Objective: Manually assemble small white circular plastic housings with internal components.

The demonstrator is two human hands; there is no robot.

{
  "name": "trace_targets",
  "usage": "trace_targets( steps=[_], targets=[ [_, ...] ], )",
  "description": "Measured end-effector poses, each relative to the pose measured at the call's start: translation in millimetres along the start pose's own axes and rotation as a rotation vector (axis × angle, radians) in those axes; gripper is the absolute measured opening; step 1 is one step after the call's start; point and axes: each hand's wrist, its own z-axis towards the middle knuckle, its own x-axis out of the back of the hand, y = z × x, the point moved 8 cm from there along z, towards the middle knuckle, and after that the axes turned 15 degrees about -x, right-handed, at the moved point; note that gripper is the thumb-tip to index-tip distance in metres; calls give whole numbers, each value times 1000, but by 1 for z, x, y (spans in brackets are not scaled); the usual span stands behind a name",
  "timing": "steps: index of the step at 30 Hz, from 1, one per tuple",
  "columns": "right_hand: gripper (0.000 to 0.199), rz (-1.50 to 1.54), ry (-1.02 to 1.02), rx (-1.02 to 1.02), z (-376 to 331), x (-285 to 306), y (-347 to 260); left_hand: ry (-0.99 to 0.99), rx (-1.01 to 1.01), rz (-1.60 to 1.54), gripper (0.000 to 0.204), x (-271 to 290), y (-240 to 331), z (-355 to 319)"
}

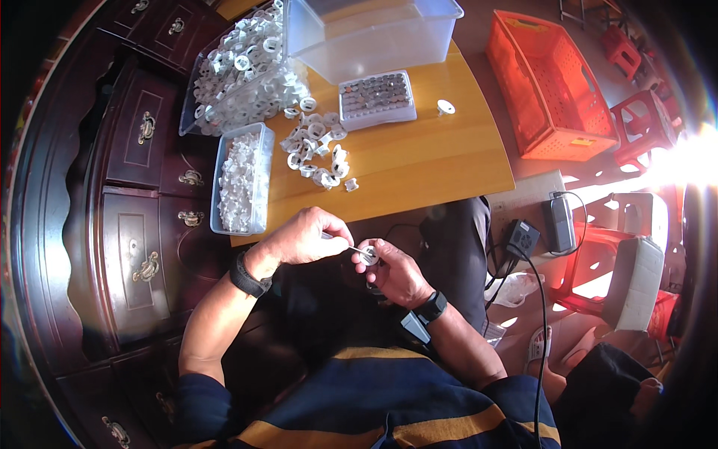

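My right hand [402, 280] grips a small round white part [369, 257] with a greyish middle, held between thumb and fingers just off the table's near edge. Close beside it, my left hand [313, 236] is closed in a pinch on a thin, light-coloured piece, too small to name, whose tip reaches the round part. Beyond my hands, a loose pile of white ring-shaped plastic parts [314, 142] lies on the wooden table [419, 165]. One small white piece [351, 184] sits apart from the pile, nearest my hands.
A tub of small white pieces [241, 183] stands at the table's left edge. Behind are a heaped bin of white rings [243, 63], a clear bin [374, 45], a tray of metal discs [378, 99] and a white round part [446, 107]. An orange crate [550, 90] stands right.
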Motion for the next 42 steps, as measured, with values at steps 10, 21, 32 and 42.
trace_targets(
  steps=[10,21,32,42],
  targets=[
    [36,297,-86,17,2,6,-5,281,-181,317,6,18,58,-29],
    [32,405,-160,-8,6,2,-1,293,-297,664,15,-5,103,-34],
    [33,485,-133,-66,7,7,7,282,-293,720,14,-7,105,-26],
    [24,392,246,117,-27,43,-4,404,-65,391,15,16,60,-46]
  ],
)
